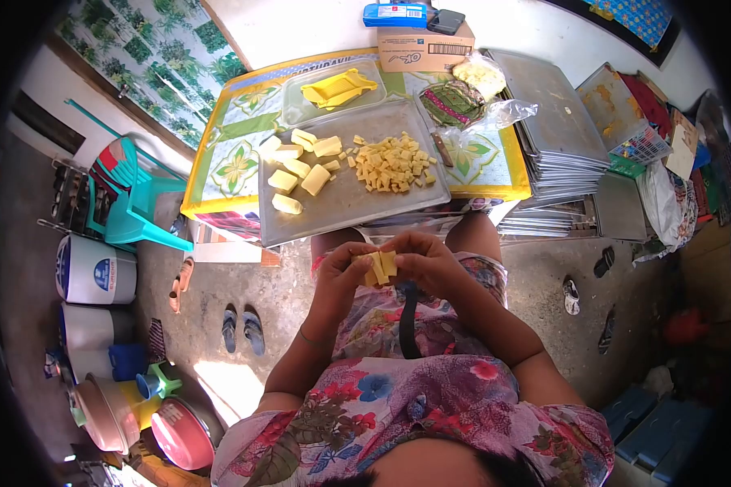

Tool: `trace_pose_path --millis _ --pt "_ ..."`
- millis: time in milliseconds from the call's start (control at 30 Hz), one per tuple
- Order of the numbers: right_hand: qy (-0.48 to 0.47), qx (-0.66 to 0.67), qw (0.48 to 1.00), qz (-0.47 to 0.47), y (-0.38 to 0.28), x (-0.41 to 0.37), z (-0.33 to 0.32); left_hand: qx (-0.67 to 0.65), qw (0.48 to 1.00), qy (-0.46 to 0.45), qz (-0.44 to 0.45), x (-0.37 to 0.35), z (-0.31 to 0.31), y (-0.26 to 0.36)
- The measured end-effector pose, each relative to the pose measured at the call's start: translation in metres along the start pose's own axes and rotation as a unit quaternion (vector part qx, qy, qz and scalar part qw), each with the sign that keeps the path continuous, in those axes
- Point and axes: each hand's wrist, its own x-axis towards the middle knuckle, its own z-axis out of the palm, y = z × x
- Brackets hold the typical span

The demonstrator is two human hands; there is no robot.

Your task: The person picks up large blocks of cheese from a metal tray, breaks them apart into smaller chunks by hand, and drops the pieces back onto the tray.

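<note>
My left hand [345, 274] and my right hand [428, 265] meet over my lap, in front of the tray's near edge. Between their fingers are sliced pale yellow pieces [387, 263] that look like cheese, standing slightly apart at the top. A metal tray [357, 213] lies on the table just beyond my hands. On its left part sit several larger cheese blocks [315, 180]; to the right is a heap of small cheese cubes [391, 164]. A knife with a brown handle [442, 150] rests at the tray's right edge.
Behind the tray, a clear plastic container [292, 105] holds a yellow wrapper [339, 88]. A cardboard box [426, 50] stands at the back, with plastic bags [479, 77] beside it. Stacked metal trays [552, 114] rise at right; a teal chair [142, 203] is at left.
</note>
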Motion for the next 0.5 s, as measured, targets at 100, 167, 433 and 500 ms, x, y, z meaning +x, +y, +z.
trace_pose_path --millis 100,167,433,500 --pt "-0.007 0.001 1.000 0.005 0.0023 0.0010 -0.0029 0.007 1.000 0.015 0.004 0.0011 -0.0011 -0.0031" --pt "-0.016 -0.028 0.999 -0.009 0.0037 0.0018 -0.0032 0.024 0.999 0.030 0.014 0.0015 -0.0008 -0.0046" --pt "-0.023 -0.082 0.996 -0.037 0.0016 0.0027 0.0004 0.079 0.994 0.000 0.071 0.0006 0.0052 0.0008" --pt "-0.023 -0.089 0.995 -0.039 0.0036 0.0030 -0.0017 0.087 0.995 0.004 0.051 0.0009 0.0048 0.0019"
